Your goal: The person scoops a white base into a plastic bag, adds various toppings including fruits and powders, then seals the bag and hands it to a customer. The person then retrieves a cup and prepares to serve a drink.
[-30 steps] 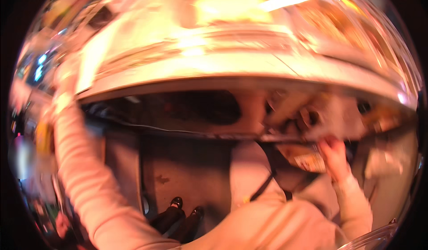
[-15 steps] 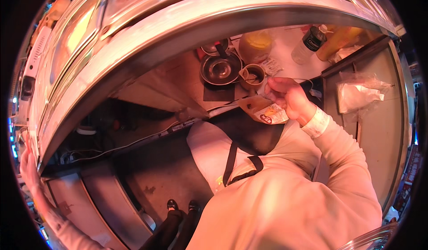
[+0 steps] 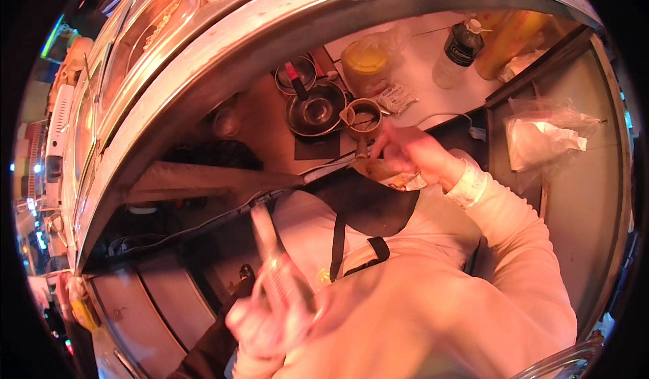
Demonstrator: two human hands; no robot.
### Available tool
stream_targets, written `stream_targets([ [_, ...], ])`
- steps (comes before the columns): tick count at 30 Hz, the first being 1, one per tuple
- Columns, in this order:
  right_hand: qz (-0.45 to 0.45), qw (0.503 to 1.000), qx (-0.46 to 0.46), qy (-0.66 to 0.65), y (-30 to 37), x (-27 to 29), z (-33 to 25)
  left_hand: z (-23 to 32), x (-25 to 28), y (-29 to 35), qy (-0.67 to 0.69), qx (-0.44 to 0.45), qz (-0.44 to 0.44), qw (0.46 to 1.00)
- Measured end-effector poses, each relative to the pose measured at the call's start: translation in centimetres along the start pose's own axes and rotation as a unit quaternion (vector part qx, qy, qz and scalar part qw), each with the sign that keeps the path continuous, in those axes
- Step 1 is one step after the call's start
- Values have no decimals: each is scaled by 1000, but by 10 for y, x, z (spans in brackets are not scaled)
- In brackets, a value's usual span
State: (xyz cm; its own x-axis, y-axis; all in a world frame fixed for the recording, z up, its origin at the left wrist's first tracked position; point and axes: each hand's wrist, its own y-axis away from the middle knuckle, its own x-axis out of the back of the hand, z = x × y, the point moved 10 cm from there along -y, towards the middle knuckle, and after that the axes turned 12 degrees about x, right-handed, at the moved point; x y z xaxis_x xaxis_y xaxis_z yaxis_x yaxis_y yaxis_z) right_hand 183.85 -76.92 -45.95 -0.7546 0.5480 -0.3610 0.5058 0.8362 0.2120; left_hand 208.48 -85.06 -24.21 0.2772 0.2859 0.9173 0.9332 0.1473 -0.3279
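In the head view, the right hand (image 3: pixel 405 155) gripped a small packet (image 3: pixel 403 180) at the tabletop (image 3: pixel 419 55) edge, just beside a small metal cup (image 3: pixel 365 117). The blurred left hand (image 3: pixel 274 315) was closed around a pale, stick-like tool (image 3: pixel 267 234) held low.

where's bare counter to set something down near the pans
Bare white counter between the yellow tub and the bottle. Crowded by the pans and small pot, where the right hand works.
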Motion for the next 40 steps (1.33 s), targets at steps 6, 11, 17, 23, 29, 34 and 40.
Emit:
stream_targets([
  [6, -119, 983, -120, -69, 29, -36, 32, 72, -81, -40, 189, -191, 274, 923],
  [11, -35, 986, -39, -160, 44, -19, 32, 93, -112, -67, 356, -194, 180, 896],
  [17, -36, 994, -26, -102, 52, -34, 18, 123, -229, -38, 810, 47, -347, 471],
  [23, 17, 998, 41, -53, 22, -4, 2, 123, -252, -46, 854, 149, -216, 449],
  [29, 203, 964, 148, -87, 20, 18, -18, 103, -238, -80, 741, 94, -183, 639],
  [34, 55, 992, 105, -33, 3, 5, -41, 100, -222, -98, 785, 0, -243, 570],
  [40, -241, 966, 84, 48, 11, -59, -49, 123, -290, -96, 813, 46, -380, 439],
])
